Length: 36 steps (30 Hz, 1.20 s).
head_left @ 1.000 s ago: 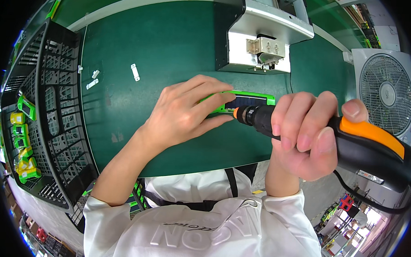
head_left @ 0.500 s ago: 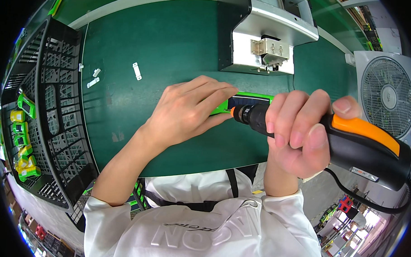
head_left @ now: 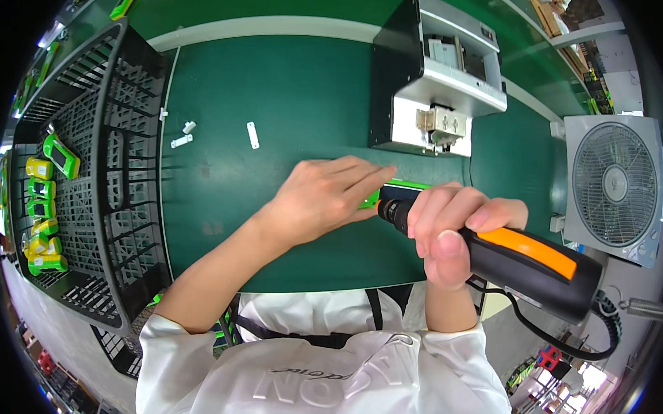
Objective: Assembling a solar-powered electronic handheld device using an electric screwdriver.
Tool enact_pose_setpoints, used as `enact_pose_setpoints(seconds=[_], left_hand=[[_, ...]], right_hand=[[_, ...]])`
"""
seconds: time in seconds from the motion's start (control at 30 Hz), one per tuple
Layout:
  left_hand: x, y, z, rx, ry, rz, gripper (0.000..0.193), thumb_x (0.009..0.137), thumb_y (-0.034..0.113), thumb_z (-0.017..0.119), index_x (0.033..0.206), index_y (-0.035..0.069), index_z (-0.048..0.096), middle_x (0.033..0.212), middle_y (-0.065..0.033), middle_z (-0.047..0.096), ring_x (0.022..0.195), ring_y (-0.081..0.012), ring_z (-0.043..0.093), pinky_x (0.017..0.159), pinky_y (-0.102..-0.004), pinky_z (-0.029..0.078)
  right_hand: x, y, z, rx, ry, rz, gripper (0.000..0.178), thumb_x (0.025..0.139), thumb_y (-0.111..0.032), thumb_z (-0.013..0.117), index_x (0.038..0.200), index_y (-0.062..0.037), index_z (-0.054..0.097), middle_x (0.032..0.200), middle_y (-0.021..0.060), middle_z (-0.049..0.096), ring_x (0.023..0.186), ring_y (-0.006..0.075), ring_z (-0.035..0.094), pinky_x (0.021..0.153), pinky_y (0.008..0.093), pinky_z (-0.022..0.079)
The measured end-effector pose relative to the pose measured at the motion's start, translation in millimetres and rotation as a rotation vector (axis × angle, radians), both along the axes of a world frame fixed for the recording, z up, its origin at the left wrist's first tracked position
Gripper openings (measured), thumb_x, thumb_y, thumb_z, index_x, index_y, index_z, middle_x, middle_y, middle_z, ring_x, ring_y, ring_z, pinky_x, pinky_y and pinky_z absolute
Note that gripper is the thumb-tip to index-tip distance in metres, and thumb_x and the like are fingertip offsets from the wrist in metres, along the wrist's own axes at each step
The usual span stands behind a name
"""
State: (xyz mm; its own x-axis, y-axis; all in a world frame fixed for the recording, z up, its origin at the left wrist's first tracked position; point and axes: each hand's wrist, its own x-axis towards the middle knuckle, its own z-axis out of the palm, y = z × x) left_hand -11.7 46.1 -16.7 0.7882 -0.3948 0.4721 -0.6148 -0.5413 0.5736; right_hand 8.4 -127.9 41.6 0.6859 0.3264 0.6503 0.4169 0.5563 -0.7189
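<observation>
My left hand [head_left: 321,196] is closed around the left end of a green-edged housing with a dark face [head_left: 407,184], held low over the green table. My right hand [head_left: 455,229] grips a corded electric screwdriver [head_left: 537,276], black with an orange lever. The tool lies nearly level, its nose pointing left to the housing's corner beside my left fingertips. Whether the bit sits in a screw I cannot tell; the tip is partly covered by my fingers. My right hand hides the housing's right end.
A black plastic crate [head_left: 101,221] holding several green and yellow devices [head_left: 61,156] stands at the left. Small white strips [head_left: 253,135] lie on the table [head_left: 292,81]. A metal fixture [head_left: 452,91] stands at the back; a fan [head_left: 615,184] is far right.
The whole view has shifted, with the table's contents lower in the picture. The screwdriver's rear end has swung away from the camera, while its nose remains at the same corner of the housing.
</observation>
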Motion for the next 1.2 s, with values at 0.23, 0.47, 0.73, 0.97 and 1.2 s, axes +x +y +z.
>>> enact_pose_setpoints(seconds=[0.23, 0.47, 0.73, 0.97, 1.2], left_hand=[[-1.9, 0.1, -0.6, 0.008, 0.0, -0.013, 0.06, 0.066, 0.019, 0.076, 0.121, 0.005, 0.058, 0.108, -0.0076, 0.065, 0.097, -0.0243, 0.064, 0.073, -0.0345, 0.055], [-1.0, 0.3, 2.7, 0.035, -0.002, 0.007, 0.056, 0.068, 0.02, 0.077, 0.119, 0.005, 0.059, 0.099, -0.0044, 0.065, 0.089, -0.0201, 0.063, 0.068, -0.0326, 0.054], [5.4, -3.0, 8.1, 0.039, -0.026, 0.008, 0.043, 0.072, 0.019, 0.077, 0.11, 0.005, 0.063, 0.097, -0.0056, 0.066, 0.083, -0.0218, 0.065, 0.063, -0.0327, 0.053], [8.3, -5.6, 8.8, 0.041, -0.06, 0.005, 0.037, 0.071, 0.017, 0.078, 0.103, 0.004, 0.064, 0.101, -0.0055, 0.067, 0.084, -0.0218, 0.066, 0.063, -0.0316, 0.055], [6.0, -3.5, 6.4, 0.062, -0.084, 0.006, 0.037, 0.071, 0.018, 0.077, 0.103, 0.005, 0.064, 0.103, -0.0027, 0.067, 0.086, -0.0192, 0.064, 0.06, -0.0301, 0.054]], right_hand=[[-1.5, 3.5, -3.1, -0.005, 0.031, -0.031, 0.032, 0.075, 0.012, 0.061, 0.098, -0.0035, 0.046, 0.065, 0.008, 0.056, 0.049, 0.0167, 0.052, 0.045, 0.0301, 0.046], [-2.0, 2.0, 4.0, -0.103, -0.008, -0.066, 0.036, 0.076, 0.011, 0.062, 0.106, -0.0017, 0.047, 0.066, 0.0078, 0.055, 0.053, 0.0172, 0.053, 0.05, 0.0302, 0.046], [36.4, -44.7, 44.3, 0.16, 0.023, -0.262, 0.031, 0.094, -0.01, 0.048, 0.125, -0.0132, 0.043, 0.066, 0.0012, 0.043, 0.049, 0.0132, 0.04, 0.05, 0.0306, 0.039], [55.6, -31.4, 43.2, 0.132, -0.026, -0.359, 0.031, 0.092, -0.007, 0.046, 0.121, -0.0088, 0.034, 0.065, 0.0045, 0.043, 0.047, 0.0159, 0.042, 0.046, 0.0341, 0.043], [53.0, -27.8, 38.1, -0.081, -0.13, -0.385, 0.028, 0.092, -0.011, 0.046, 0.12, -0.0111, 0.043, 0.065, -0.0002, 0.041, 0.047, 0.0112, 0.038, 0.049, 0.0297, 0.037]])
